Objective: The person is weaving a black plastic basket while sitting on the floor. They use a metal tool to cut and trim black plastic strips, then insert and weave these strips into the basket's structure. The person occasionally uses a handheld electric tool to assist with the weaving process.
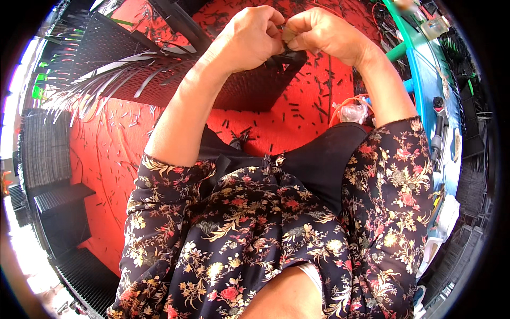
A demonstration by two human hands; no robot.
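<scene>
At the top of the head view, my left hand (247,41) and my right hand (328,38) meet with their fingertips pinched close together. Something small and dark shows between them, too covered by the fingers to name. Just below and behind the hands is a black woven piece (247,87) with a basket-like weave, its corner nearest my fingers. Long loose black strips (119,72) fan out from its left side, shining in the light. Whether my fingertips touch the woven corner is hidden.
Short black offcuts lie scattered over the red floor covering (117,159). Stacked black woven panels (48,151) stand at the left, above a black box-like piece (65,218). A blue-edged table (451,173) at the right bears tools and a jar (435,27). A clear plastic bag (353,113) lies by my right forearm.
</scene>
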